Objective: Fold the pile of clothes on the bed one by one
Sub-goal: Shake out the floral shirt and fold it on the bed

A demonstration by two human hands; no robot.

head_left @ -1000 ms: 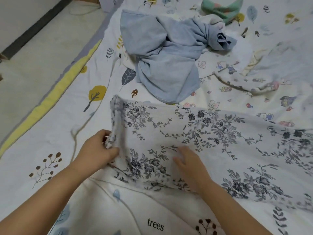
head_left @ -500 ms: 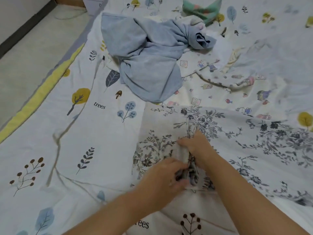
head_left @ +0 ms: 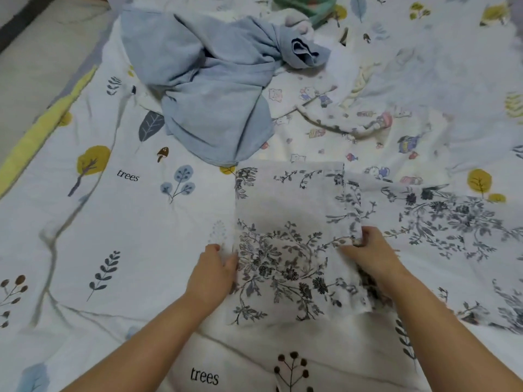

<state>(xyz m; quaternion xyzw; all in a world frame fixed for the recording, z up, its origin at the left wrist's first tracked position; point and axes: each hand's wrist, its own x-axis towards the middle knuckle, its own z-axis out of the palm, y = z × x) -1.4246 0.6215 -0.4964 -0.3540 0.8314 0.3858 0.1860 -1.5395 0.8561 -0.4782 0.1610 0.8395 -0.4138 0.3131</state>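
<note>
Right hand (head_left: 370, 254) grip pinching floral garment (head_left: 291, 250) edge; left hand (head_left: 213, 274) flat, fingers straight, at opposite edge.

place: home bedroom | cues: printed bedsheet (head_left: 119, 227), loose clothes (head_left: 209, 89), floor (head_left: 36, 66)

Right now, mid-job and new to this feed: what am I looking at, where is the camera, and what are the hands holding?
There is no machine here: a person works with bare hands, filmed from a head-worn camera looking down at a bed. The left hand lies with straight fingers at the left edge of a floral cloth. The right hand pinches the edge of its folded part. Farther back lie a crumpled blue garment, a cartoon-print garment and a green cloth, all on the tree-patterned bedsheet.
</note>
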